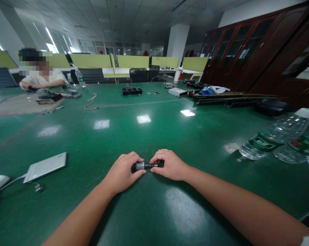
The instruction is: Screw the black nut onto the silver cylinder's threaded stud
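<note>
A short silver cylinder with a thin dark stepped shaft [140,166], much like a small motor, lies lengthwise between my two hands, low over the green tabletop. My left hand [123,172] curls its thumb and fingers around the thick silver end. From the other side, my right hand [171,165] closes thumb and forefinger about the thin shaft end, whose tip shows between them. Both hands rest close to the table surface, fingertips a small gap apart. The part's far left end is hidden in my left palm.
On the green table [118,136], a silver flat box with a cable [46,167] lies left. Clear water bottles [263,141] stand right. Farther back are a black tray [132,90], black metal strips [221,99] and a seated person [44,77].
</note>
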Tool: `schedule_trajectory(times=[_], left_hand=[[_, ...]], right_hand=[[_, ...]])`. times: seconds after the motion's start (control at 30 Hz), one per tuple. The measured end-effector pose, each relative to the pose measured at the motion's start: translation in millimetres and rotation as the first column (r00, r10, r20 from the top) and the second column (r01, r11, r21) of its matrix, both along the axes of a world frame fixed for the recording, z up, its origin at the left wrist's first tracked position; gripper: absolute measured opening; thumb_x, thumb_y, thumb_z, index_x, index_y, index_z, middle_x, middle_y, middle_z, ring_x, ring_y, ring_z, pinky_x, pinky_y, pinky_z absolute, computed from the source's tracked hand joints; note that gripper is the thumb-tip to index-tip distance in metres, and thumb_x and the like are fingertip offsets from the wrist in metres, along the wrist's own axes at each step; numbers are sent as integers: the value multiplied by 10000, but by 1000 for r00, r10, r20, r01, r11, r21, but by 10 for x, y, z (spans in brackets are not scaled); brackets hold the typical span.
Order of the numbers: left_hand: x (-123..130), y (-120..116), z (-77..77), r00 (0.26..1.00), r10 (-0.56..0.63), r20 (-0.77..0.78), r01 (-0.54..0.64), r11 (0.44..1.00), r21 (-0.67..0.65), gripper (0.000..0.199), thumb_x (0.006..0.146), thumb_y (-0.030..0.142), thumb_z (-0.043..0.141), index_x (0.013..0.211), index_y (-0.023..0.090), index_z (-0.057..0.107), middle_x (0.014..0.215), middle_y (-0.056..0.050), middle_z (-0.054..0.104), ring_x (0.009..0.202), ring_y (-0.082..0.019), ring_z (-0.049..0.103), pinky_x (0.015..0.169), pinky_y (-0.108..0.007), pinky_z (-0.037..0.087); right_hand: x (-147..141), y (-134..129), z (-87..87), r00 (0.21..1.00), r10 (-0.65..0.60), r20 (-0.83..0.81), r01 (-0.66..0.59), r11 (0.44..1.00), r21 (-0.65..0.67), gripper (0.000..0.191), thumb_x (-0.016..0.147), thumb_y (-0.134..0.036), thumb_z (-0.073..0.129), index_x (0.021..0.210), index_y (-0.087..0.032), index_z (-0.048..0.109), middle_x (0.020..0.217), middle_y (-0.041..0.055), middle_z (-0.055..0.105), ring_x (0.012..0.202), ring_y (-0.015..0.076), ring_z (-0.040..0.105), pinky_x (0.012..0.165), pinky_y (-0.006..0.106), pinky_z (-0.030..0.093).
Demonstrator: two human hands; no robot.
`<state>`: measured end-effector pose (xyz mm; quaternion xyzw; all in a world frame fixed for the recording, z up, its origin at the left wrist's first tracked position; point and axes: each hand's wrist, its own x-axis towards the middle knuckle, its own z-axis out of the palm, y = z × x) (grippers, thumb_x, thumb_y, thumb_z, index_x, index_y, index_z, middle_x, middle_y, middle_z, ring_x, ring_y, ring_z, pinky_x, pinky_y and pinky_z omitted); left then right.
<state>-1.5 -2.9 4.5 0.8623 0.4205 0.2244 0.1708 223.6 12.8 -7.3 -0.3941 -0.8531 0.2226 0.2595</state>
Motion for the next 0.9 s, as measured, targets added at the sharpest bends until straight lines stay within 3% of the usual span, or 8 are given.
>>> schedule_trajectory(times=[0.6,0.9], left_hand=[[-19,18,-34,1000,11,26,-10,999,-49,210,824,273,710,1011,202,643,947,-33,650,886,-210,602,823,-348,446],[-32,27,-52,999,15,36,-13,998,-61,209,830,281,702,1015,204,643,965,-41,650,891,-212,599,813,-344,452]], right_hand=[[57,36,-12,999,-35,-3,35,999,13,101,711,-163,763,806,-180,734,733,9,681,719,149,597,733,290,428],[149,76,18,998,-55,22,56,998,-41,102,712,-180,763,813,-193,750,751,9,685,721,145,605,708,274,445]])
